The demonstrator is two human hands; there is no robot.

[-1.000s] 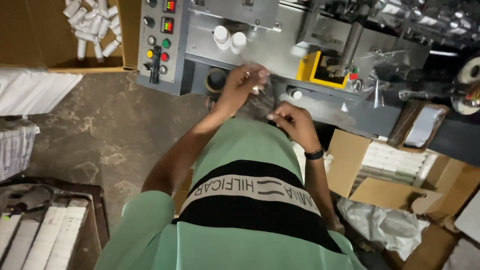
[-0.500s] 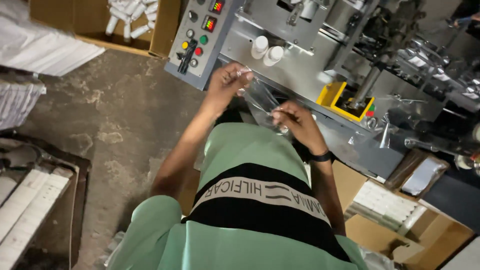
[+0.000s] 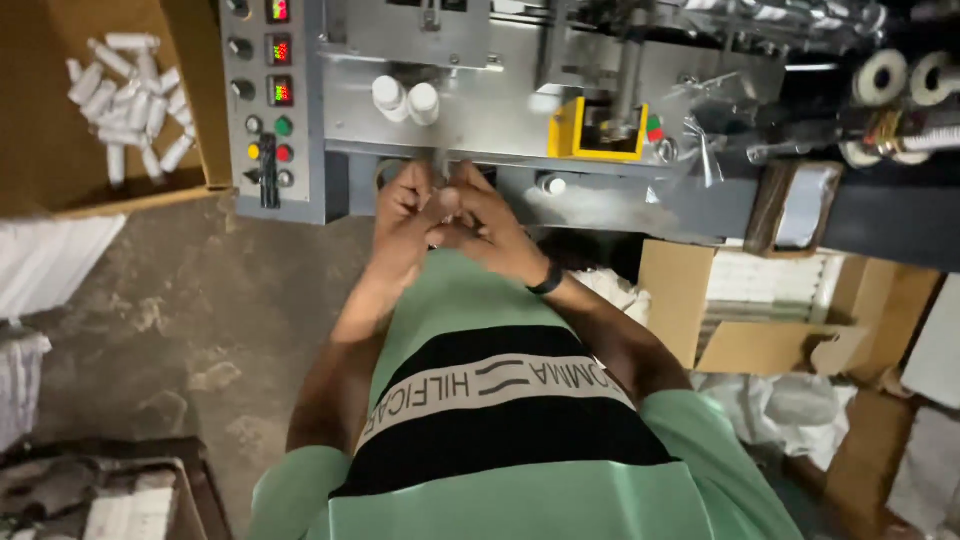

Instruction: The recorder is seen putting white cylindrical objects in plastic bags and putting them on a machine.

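Both my hands meet in front of my chest, just below the grey packing machine (image 3: 500, 110). My left hand (image 3: 400, 215) and my right hand (image 3: 485, 225) press together, fingers closed around a thin clear strip (image 3: 440, 168) that sticks up between the fingertips. Most of the strip is hidden inside my fingers. A black band (image 3: 546, 280) circles my right wrist. My green and black shirt fills the lower part of the view.
A control panel (image 3: 270, 100) with lit displays and coloured buttons is at the left of the machine. Two white caps (image 3: 405, 100) and a yellow guard (image 3: 598, 130) sit on it. A box of white tubes (image 3: 125, 100) stands far left. Open cardboard boxes (image 3: 770, 310) lie right.
My hands were apart with clear film stretched between them; they have come together in front of the machine. The view has swung so the machine sits straight ahead.
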